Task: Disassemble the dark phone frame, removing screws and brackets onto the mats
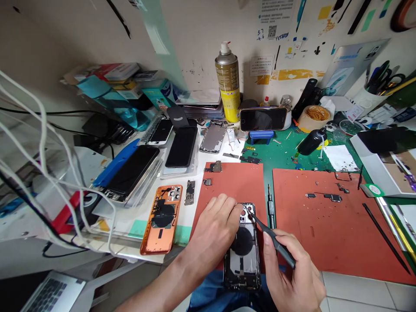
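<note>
In the lower middle lies an opened phone housing, its camera holes at the top and a round black pad inside. My left hand is closed, fingers curled at the housing's upper left corner; its fingertips are partly hidden. Dark tweezers are gripped in my right hand, their tips at the camera holes. A screwdriver lies just beyond the housing. Left of my left hand are an orange phone housing and a small logic board.
Red mats cover the front of the bench, with small phone parts on the right one. Several phones lie at the left. A spray can and a propped phone stand behind. White cables hang at far left.
</note>
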`<state>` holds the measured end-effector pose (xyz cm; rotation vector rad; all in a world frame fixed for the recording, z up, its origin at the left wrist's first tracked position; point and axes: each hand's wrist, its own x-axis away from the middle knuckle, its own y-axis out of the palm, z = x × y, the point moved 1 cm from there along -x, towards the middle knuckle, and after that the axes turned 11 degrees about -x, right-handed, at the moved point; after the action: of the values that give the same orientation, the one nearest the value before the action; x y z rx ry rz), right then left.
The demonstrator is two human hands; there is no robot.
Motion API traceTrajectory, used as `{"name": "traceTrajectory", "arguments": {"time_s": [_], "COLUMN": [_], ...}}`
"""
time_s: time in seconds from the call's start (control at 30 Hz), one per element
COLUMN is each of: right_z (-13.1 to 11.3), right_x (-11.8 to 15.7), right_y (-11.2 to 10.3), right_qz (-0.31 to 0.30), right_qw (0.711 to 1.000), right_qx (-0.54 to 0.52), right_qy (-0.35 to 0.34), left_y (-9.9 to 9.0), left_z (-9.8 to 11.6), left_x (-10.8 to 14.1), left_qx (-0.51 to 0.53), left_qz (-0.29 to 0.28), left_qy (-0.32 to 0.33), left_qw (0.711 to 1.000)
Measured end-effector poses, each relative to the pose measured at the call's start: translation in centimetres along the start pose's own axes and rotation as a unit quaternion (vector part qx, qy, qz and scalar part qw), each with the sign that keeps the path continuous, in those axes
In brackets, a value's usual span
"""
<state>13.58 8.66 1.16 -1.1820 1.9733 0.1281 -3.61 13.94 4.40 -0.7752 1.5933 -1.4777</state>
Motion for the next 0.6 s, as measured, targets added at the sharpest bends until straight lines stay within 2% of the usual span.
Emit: {"name": "traceTrajectory", "arguments": {"time_s": [0.17,0.37,0.6], "right_z": [0.5,0.6,0.7], "right_x": [-0.1,-0.3,-0.6], "right_y": [0.1,0.0,-0.1], "right_qz": [-0.01,-0.017,-0.009], "right_qw": [0.999,0.999,0.996], "right_qx": [-0.043,-0.042,-0.076], "right_qy": [0.002,0.009,0.054], "left_y": [0.5,1.3,1.3], "left_z": [-0.1,0.0,0.0], "left_x": [0.2,0.5,0.3], "left_qx": [0.028,0.058,0.078], "left_qz": [0.008,0.026,0.062], "left_qy": [-0.016,-0.053,-0.061], "left_qw": [0.999,0.997,0.993]}}
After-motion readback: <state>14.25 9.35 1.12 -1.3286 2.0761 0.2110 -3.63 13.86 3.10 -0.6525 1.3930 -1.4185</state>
